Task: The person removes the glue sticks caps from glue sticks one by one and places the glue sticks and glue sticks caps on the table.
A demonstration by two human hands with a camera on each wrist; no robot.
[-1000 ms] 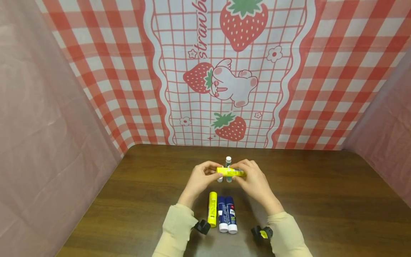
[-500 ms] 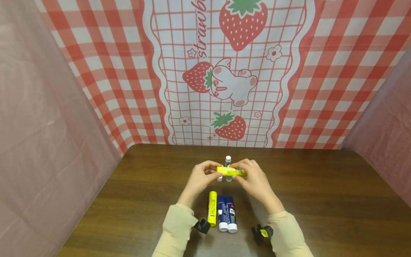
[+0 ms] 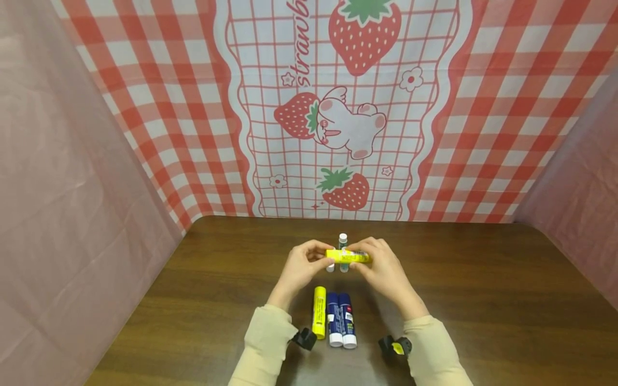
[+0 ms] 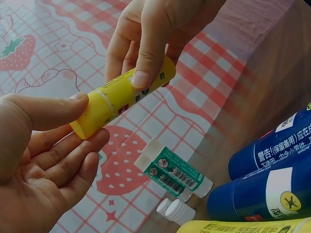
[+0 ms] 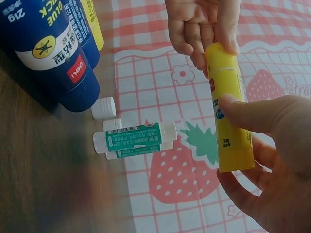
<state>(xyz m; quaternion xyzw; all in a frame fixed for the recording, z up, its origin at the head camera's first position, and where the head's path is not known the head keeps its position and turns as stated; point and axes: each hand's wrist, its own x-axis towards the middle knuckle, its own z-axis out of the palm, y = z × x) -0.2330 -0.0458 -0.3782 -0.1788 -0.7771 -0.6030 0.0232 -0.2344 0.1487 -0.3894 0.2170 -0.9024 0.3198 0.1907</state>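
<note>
A yellow glue stick is held level above the table between both hands. My left hand pinches its cap end between thumb and fingers, as the left wrist view shows on the yellow cap. My right hand grips the body of the glue stick with thumb and fingers. The cap still sits against the body, with a thin pale line at the joint. Beyond the hands are two small green-and-white glue sticks, partly hidden in the head view, and white caps beside them.
Nearer me on the brown wooden table, another yellow glue stick lies beside two dark blue glue sticks with white ends. A red-and-white strawberry cloth hangs behind the table's far edge. Pinkish cloth flanks the sides.
Hardly anything differs: both hands keep their hold on the yellow glue stick. Its printed side appears turned slightly. The glue sticks on the table stay in place.
</note>
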